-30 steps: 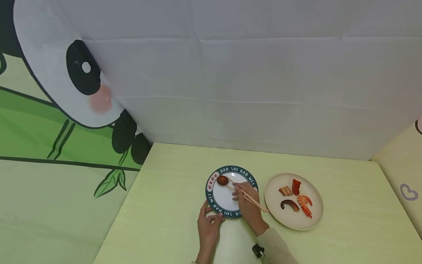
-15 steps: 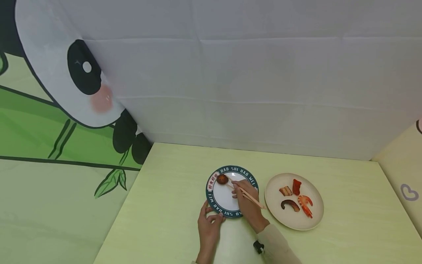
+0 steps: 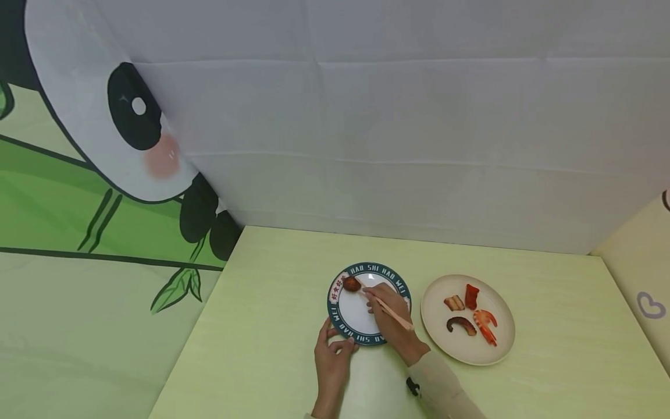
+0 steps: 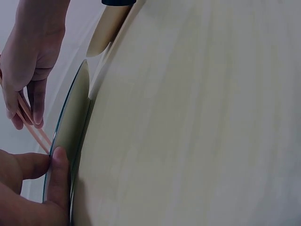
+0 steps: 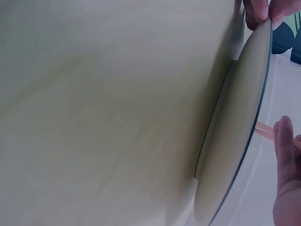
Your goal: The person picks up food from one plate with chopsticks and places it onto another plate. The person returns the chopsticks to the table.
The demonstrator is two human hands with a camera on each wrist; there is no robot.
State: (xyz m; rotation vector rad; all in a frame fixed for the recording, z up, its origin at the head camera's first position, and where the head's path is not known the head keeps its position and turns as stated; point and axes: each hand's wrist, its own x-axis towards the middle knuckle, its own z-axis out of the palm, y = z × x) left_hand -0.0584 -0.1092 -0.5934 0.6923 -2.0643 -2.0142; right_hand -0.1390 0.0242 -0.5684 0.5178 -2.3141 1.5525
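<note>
In the head view, a brown mushroom cap [image 3: 352, 284] lies at the upper left of a white plate with a lettered dark green rim [image 3: 336, 317]. My right hand [image 3: 394, 333] reaches over this plate and holds a pair of wooden chopsticks [image 3: 402, 319]. Their tips are at the mushroom's right side; whether they grip it is hard to tell. At the plate's near left edge, my left hand [image 3: 332, 365] pinches the rim between thumb and fingers. The left wrist view shows that pinch on the plate's edge [image 4: 70, 113], with the chopsticks [image 4: 34, 131] beyond.
Right of the green-rimmed plate stands a beige plate [image 3: 437, 334]. On it are a red-brown piece [image 3: 471, 297], a pale brown piece [image 3: 453, 302], a dark curved slice [image 3: 463, 326] and a shrimp [image 3: 485, 327]. A white sheet [image 3: 398, 145] hangs behind the table.
The mushroom has turned and shifted slightly left on the plate. My right hand has edged up and left, drawing the chopsticks' rear ends inward. The left hand stays put.
</note>
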